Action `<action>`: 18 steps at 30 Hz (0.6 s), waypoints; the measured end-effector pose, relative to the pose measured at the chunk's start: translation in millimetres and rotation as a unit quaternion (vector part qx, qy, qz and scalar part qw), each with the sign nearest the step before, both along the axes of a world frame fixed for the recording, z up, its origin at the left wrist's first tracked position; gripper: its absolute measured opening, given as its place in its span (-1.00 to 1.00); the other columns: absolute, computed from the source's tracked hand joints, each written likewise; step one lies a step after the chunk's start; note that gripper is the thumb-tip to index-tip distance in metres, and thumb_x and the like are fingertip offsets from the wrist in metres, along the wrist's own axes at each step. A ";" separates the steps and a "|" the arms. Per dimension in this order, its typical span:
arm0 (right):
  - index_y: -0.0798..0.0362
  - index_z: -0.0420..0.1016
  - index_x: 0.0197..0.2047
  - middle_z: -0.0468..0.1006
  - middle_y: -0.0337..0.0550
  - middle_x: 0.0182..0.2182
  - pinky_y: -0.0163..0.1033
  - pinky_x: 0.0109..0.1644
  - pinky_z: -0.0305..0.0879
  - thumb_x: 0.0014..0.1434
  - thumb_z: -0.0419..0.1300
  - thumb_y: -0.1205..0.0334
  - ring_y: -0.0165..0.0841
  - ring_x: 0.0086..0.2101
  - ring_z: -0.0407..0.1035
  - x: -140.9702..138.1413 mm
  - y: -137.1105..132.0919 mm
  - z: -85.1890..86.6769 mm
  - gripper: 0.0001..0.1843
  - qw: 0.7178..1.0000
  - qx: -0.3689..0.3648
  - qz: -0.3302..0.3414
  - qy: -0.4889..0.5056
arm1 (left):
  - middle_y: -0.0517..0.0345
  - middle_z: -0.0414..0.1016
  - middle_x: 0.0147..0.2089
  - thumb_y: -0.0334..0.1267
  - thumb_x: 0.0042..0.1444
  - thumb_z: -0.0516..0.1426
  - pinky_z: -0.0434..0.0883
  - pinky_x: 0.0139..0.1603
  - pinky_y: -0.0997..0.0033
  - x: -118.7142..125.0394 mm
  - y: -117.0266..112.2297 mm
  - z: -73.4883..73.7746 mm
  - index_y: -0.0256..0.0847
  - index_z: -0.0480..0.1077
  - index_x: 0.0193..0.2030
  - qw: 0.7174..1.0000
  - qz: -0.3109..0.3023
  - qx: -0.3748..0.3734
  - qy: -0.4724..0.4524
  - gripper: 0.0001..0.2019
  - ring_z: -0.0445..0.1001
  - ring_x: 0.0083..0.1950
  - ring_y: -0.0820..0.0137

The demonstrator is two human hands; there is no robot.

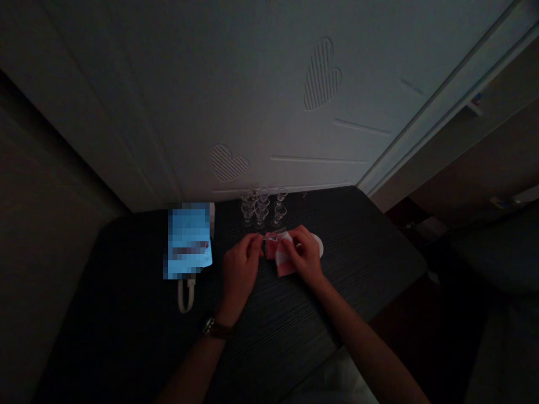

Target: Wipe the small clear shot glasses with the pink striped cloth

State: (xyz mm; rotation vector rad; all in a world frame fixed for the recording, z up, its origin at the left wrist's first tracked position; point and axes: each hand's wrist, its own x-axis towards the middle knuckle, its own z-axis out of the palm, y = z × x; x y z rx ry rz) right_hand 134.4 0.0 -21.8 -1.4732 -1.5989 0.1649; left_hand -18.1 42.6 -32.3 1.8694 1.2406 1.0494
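Over the dark tabletop my left hand [242, 264] has its fingers pinched at one end of a small clear glass [270, 237], which looks like the stemmed ones behind it. My right hand [305, 252] is closed on a pink and white cloth [284, 262], pressed up against that glass. Part of the glass is hidden by the cloth and my fingers. Just beyond my hands stand several small stemmed glasses [261, 214], upright in a cluster. A white round thing [319, 244] shows partly from behind my right hand.
Left of my hands lies a lit, blurred-out screen [189, 241] with a pale cable loop [186, 297] at its lower end. A white panel with heart reliefs [229, 163] rises behind the dark table [366, 247]. The table's right edge drops to a shadowed floor.
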 end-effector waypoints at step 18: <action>0.03 0.40 -0.35 0.35 -0.23 -0.44 -0.32 -0.40 0.17 0.18 0.08 0.21 -0.40 -0.42 0.26 5.0 1.2 -0.4 -0.87 0.998 -0.011 -0.027 0.062 | 0.21 0.45 -0.38 -0.24 0.20 -0.03 0.29 -0.41 0.48 3.4 -2.5 -1.3 -0.16 0.30 -0.04 0.997 -0.074 0.004 -0.008 -0.78 0.43 -0.44 0.43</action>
